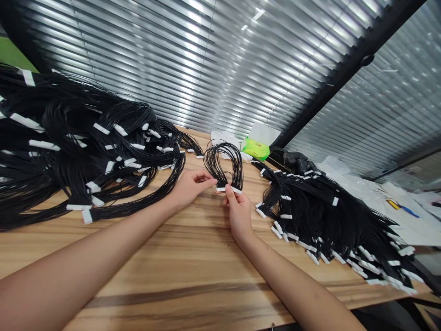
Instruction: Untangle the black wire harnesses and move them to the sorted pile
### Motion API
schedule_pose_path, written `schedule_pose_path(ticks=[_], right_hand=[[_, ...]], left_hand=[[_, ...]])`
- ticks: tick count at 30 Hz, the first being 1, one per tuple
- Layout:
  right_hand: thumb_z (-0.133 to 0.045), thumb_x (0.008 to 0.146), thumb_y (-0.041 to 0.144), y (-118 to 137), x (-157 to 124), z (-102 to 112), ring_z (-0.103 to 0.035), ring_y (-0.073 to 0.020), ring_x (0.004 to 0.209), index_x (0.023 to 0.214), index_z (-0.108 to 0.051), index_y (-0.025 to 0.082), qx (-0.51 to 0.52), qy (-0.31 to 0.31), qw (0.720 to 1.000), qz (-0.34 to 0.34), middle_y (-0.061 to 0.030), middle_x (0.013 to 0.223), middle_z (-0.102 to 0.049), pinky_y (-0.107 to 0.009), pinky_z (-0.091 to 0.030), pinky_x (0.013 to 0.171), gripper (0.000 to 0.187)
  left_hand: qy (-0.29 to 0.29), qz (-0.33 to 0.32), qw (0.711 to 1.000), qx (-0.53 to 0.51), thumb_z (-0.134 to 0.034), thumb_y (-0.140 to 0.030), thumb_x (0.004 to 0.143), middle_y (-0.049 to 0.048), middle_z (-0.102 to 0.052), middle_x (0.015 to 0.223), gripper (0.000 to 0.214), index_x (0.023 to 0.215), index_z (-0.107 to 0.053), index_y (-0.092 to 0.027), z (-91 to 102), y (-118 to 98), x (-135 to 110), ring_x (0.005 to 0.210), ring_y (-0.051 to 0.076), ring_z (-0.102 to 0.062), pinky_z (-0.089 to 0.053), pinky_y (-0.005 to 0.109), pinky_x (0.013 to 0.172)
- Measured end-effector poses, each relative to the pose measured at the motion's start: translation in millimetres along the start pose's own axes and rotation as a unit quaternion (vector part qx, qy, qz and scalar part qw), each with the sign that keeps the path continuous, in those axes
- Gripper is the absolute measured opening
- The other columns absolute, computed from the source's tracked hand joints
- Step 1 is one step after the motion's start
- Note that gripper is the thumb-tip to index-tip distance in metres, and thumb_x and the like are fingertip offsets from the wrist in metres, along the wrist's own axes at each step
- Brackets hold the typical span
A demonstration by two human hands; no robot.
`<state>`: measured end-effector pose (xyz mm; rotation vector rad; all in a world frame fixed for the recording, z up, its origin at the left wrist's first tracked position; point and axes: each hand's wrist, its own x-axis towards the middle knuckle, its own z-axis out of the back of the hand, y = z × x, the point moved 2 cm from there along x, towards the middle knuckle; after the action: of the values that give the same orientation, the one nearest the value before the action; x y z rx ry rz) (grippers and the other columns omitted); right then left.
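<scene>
A black wire harness [223, 162] with white connectors at both ends is bent into an upright loop over the wooden table [193, 257]. My left hand [189, 187] pinches its left connector between thumb and fingertips. My right hand [237, 212] pinches the right connector from below. Both hands meet at the middle of the table, the two connectors almost touching.
A large tangled heap of the same black harnesses [69, 142] fills the left. A flatter stack of harnesses [324, 216] lies on the right, running to the table's edge. A green packet [255, 148], white sheets and a black object sit at the back by the window blinds.
</scene>
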<state>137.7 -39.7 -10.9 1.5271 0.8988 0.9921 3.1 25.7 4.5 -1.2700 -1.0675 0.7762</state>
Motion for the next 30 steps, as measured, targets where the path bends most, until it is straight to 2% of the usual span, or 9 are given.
schedule_pose_path(ticks=[4, 7, 10, 13, 15, 20, 30], right_hand=[[-0.065, 0.075, 0.045, 0, 0, -1, -0.039, -0.0108, 0.055, 0.082, -0.066, 0.016, 0.024, 0.003, 1.0, 0.0, 0.0001, 0.063, -0.06, -0.026, -0.037, 0.058, 0.03], [-0.065, 0.075, 0.048, -2, 3, 1, -0.037, -0.0098, 0.054, 0.082, -0.063, 0.016, 0.04, -0.025, 0.999, -0.014, -0.0003, 0.067, -0.063, -0.025, -0.035, 0.055, 0.032], [-0.066, 0.073, 0.049, -5, 6, 3, -0.036, -0.0091, 0.052, 0.076, -0.061, 0.016, 0.052, -0.045, 0.997, -0.03, -0.0015, 0.07, -0.064, -0.025, -0.032, 0.053, 0.033], [-0.066, 0.072, 0.05, -7, 7, 4, -0.036, -0.0089, 0.052, 0.076, -0.06, 0.016, 0.058, -0.044, 0.997, -0.031, -0.0012, 0.07, -0.064, -0.025, -0.032, 0.052, 0.034], [-0.065, 0.073, 0.051, -7, 6, 4, -0.036, -0.009, 0.052, 0.077, -0.061, 0.016, 0.051, -0.041, 0.998, -0.025, -0.0006, 0.069, -0.063, -0.025, -0.031, 0.052, 0.035], [-0.064, 0.076, 0.048, -6, 4, 3, -0.037, -0.0094, 0.053, 0.076, -0.065, 0.015, 0.019, -0.019, 1.0, -0.002, 0.0001, 0.065, -0.06, -0.025, -0.032, 0.054, 0.033], [-0.064, 0.075, 0.046, 0, 1, 0, -0.038, -0.0102, 0.053, 0.078, -0.067, 0.016, 0.003, -0.01, 1.0, 0.004, -0.0002, 0.064, -0.062, -0.025, -0.035, 0.055, 0.03]], left_hand=[[0.021, -0.012, 0.998, -0.054, -0.07, -0.03, 0.068, 0.0011, -0.066, 0.073, 0.017, 0.074, -0.066, -0.015, -0.3, 0, 1, 0.067, 0.012, -0.056, -0.044, 0.024, 0.067], [-0.019, -0.015, 0.995, -0.094, -0.069, -0.033, 0.07, -0.001, -0.061, 0.07, 0.019, 0.071, -0.062, -0.015, 4.5, 1, 4, 0.067, 0.01, -0.053, -0.044, 0.022, 0.068], [-0.065, 0.001, 0.989, -0.129, -0.069, -0.038, 0.072, -0.002, -0.057, 0.07, 0.023, 0.073, -0.06, -0.016, 9.4, 5, 8, 0.064, 0.008, -0.049, -0.042, 0.019, 0.06], [-0.046, 0.024, 0.995, -0.091, -0.069, -0.042, 0.071, -0.0004, -0.059, 0.071, 0.029, 0.08, -0.064, -0.015, 8.3, 9, 9, 0.054, 0.007, -0.042, -0.034, 0.019, 0.048], [-0.018, 0.031, 0.998, -0.054, -0.069, -0.045, 0.071, 0.0012, -0.061, 0.071, 0.032, 0.082, -0.067, -0.015, 5.7, 10, 8, 0.052, 0.007, -0.04, -0.032, 0.019, 0.046], [0.004, 0.012, 1.0, -0.003, -0.068, -0.045, 0.071, 0.0001, -0.061, 0.069, 0.03, 0.078, -0.069, -0.015, 3.7, 9, 5, 0.056, 0.009, -0.042, -0.034, 0.022, 0.053], [0.001, 0.003, 1.0, -0.008, -0.067, -0.04, 0.071, -0.0032, -0.052, 0.062, 0.024, 0.067, -0.061, -0.016, 3.8, 6, 5, 0.057, 0.01, -0.041, -0.033, 0.024, 0.058]])
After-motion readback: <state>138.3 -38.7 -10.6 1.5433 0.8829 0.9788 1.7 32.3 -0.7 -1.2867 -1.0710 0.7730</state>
